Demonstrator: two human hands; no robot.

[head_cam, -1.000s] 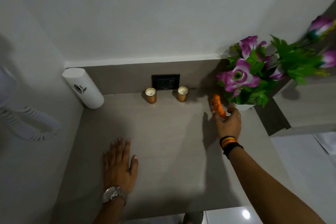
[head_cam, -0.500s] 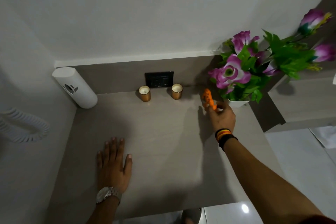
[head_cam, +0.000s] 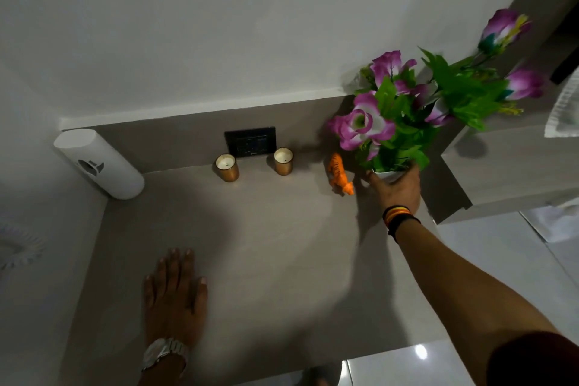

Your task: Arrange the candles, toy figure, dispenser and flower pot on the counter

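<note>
- I see my right hand (head_cam: 396, 189) at 2 o'clock on the desk (head_cam: 266, 244). It is wrapped around the white flower pot (head_cam: 388, 173), holding it.
- The flower pot has purple and white flowers and bright green leaves. It sits in the far right corner.
- My left hand (head_cam: 175, 298) lies flat at 7 o'clock, fingers spread, holding nothing.
- The toy figure (head_cam: 340, 174) is a little orange tiger with stripes. It stands just left of the flower pot, close to my thumb.
- Two candles sit at 12 o'clock by the wall. The left candle (head_cam: 227, 168) and the right candle (head_cam: 283, 161) are shiny gold cups with white wax.
- The dispenser (head_cam: 100, 164) is a white tube at 10 o'clock, leaning in the corner.
</note>
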